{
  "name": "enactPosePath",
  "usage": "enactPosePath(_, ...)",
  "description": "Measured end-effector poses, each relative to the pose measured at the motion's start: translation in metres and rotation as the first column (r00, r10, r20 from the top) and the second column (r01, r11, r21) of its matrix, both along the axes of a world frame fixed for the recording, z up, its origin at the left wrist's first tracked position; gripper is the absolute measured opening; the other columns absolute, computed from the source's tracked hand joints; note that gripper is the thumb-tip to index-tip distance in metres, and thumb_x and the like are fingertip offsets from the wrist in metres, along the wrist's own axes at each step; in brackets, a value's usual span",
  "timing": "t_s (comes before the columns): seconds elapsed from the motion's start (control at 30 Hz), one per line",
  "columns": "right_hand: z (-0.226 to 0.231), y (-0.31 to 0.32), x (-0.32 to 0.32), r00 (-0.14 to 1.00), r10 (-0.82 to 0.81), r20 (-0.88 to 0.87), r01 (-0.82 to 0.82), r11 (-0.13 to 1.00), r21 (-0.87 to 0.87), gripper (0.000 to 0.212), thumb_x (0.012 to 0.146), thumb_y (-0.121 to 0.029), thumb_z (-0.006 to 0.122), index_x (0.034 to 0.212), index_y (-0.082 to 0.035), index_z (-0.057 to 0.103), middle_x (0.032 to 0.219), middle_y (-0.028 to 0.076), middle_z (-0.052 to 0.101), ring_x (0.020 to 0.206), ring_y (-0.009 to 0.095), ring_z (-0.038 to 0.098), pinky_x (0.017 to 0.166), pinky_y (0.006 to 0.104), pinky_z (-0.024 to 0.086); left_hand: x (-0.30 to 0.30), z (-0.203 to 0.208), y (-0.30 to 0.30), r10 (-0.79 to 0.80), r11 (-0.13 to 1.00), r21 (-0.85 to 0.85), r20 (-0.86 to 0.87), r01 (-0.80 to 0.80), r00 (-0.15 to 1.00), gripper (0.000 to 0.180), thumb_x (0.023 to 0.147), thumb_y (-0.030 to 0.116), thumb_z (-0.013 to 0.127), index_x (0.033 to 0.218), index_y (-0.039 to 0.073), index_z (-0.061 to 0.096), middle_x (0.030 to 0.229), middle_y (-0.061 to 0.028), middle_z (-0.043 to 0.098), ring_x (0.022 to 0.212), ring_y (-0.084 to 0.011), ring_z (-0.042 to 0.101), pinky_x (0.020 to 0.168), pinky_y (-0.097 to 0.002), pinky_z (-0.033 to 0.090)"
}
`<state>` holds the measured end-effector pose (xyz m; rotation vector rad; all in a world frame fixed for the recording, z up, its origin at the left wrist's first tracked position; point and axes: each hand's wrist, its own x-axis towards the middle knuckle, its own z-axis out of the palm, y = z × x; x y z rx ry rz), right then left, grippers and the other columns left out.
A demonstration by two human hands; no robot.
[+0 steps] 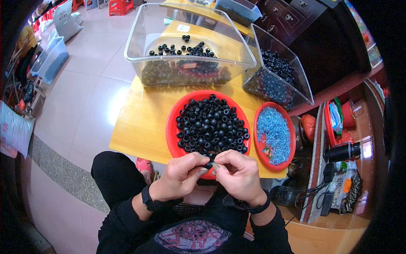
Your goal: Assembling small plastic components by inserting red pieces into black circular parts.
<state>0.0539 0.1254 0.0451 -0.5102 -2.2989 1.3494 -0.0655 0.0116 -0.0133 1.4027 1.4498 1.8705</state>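
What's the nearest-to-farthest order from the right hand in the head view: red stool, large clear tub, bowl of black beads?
1. Bowl of black beads, just ahead of the right hand.
2. Large clear tub, behind the bowl.
3. Red stool, far upper left.

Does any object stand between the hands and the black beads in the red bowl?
No, nothing visible does. The left hand and right hand pinch a small black piece at the near side of the red bowl; the black beads lie uncovered beyond them.
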Motion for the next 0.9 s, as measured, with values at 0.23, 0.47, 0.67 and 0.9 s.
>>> enactPosePath(0.23, 0.008, 0.007, 0.001, 0.978, 0.057, 0.201, 0.019, 0.935, -0.355, 0.004, 0.076, 0.001, 0.061, 0.078, 0.001, 0.057, 0.071, 0.008, 0.06, 0.066, 0.011, 0.059, 0.055, 0.0245, 0.046, -0.004, 0.002, -0.003, -0.078, 0.996, -0.043, 0.034, 0.08, 0.996, 0.018, 0.075, -0.008, 0.06, 0.093, -0.005, 0.057, 0.077, -0.0143, 0.06, 0.069, -0.0223, 0.062, 0.061, -0.0277, 0.047)
enactPosePath(0.47, 0.005, 0.005, 0.001, 0.987, 0.153, 0.057, -0.154, 0.988, 0.007, 0.007, 0.072, 0.006, 0.057, 0.077, 0.002, 0.055, 0.072, 0.012, 0.058, 0.065, 0.021, 0.06, 0.056, 0.0286, 0.047, -0.004, 0.005, -0.005, -0.087, 0.994, -0.057, 0.054, 0.09, 0.995, 0.018, 0.075, -0.008, 0.06, 0.092, -0.005, 0.058, 0.078, -0.0148, 0.06, 0.07, -0.0228, 0.062, 0.061, -0.0282, 0.047)
enactPosePath(0.67, 0.001, 0.004, -0.004, 0.991, 0.137, -0.011, -0.126, 0.94, 0.316, 0.008, 0.071, 0.009, 0.058, 0.077, 0.004, 0.055, 0.077, 0.013, 0.06, 0.067, 0.018, 0.061, 0.059, 0.0273, 0.048, -0.002, 0.0, -0.001, -0.049, 0.998, -0.045, 0.045, 0.051, 0.998, 0.019, 0.074, -0.01, 0.059, 0.093, -0.005, 0.057, 0.077, -0.0142, 0.059, 0.069, -0.0235, 0.061, 0.061, -0.0285, 0.047)
enactPosePath(0.9, 0.005, 0.025, -0.004, 0.954, 0.245, 0.171, -0.133, 0.86, -0.492, 0.006, 0.079, 0.001, 0.062, 0.082, 0.002, 0.058, 0.073, 0.003, 0.061, 0.067, 0.008, 0.059, 0.056, 0.0242, 0.049, -0.005, 0.007, -0.002, -0.1, 0.988, -0.117, 0.021, 0.102, 0.995, 0.017, 0.076, -0.009, 0.058, 0.093, -0.004, 0.057, 0.082, -0.0121, 0.059, 0.071, -0.0188, 0.059, 0.062, -0.0277, 0.046)
